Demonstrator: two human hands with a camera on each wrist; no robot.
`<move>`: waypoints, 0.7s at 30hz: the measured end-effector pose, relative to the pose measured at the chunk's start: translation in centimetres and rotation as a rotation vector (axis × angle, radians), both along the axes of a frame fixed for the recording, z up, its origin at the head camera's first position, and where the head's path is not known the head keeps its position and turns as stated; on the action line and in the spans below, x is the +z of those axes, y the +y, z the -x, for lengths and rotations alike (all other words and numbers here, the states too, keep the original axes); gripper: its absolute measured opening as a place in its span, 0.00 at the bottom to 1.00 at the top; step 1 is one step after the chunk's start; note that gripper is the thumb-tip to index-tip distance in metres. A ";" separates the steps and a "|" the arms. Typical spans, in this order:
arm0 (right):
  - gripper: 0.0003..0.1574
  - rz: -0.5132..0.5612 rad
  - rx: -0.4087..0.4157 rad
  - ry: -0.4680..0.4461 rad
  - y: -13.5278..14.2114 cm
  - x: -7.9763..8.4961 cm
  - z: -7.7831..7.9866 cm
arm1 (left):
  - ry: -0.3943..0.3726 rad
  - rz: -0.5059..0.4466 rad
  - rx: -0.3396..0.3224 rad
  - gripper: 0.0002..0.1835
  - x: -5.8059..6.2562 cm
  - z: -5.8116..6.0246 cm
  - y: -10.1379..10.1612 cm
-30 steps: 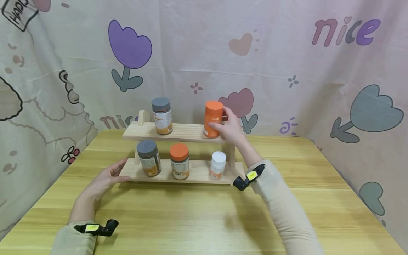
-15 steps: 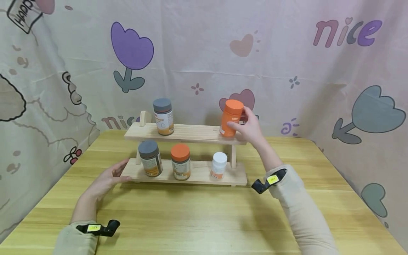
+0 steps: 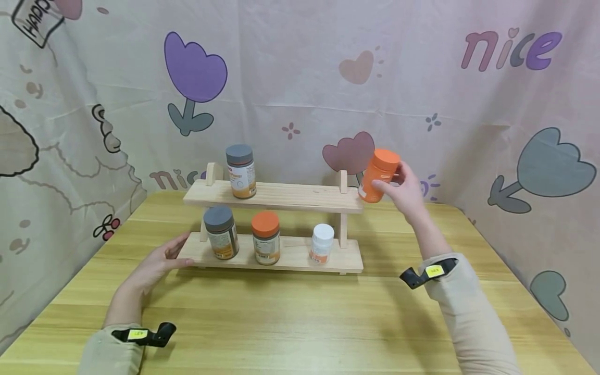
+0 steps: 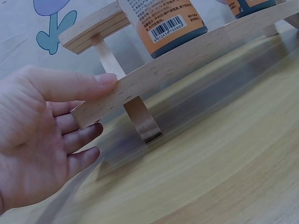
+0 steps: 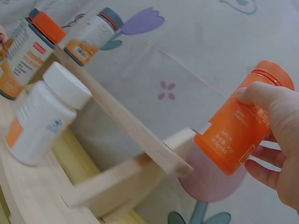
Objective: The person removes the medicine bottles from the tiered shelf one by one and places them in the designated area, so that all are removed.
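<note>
My right hand (image 3: 407, 194) holds an orange pill bottle (image 3: 378, 176) tilted in the air, just past the right end of the upper board of a two-tier wooden shelf (image 3: 300, 195). In the right wrist view, my thumb lies across the front of the orange bottle and the other fingers are partly hidden behind it. My left hand (image 3: 154, 265) grips the left end of the lower board, its thumb (image 4: 105, 79) on the front edge and its fingers curled behind and below.
A grey-capped bottle (image 3: 241, 172) stands on the upper board. The lower board bears another grey-capped bottle (image 3: 221, 233), an orange-capped bottle (image 3: 265, 238) and a small white bottle (image 3: 322, 243). A printed cloth (image 3: 281, 67) hangs behind the wooden table (image 3: 281, 323).
My right hand has carried the orange pill bottle rightward off the upper board, and the bottle has tilted. My left hand has stayed on the shelf's end.
</note>
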State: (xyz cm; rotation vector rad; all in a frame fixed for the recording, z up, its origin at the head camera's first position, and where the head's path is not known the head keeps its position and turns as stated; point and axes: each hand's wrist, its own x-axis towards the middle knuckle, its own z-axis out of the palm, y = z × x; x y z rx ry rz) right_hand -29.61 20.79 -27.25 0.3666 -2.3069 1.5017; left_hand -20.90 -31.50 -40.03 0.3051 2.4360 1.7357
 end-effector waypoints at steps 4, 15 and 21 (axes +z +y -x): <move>0.41 -0.014 -0.030 -0.016 1.4 -0.4 -0.2 | 0.000 0.003 -0.003 0.45 0.0 -0.1 0.0; 0.42 -0.046 -0.081 -0.101 3.6 -4.0 0.3 | 0.004 0.011 -0.007 0.45 0.3 -0.2 0.1; 0.41 -0.036 -0.083 -0.126 4.0 -6.5 0.6 | 0.002 0.016 0.000 0.45 0.2 -0.2 0.1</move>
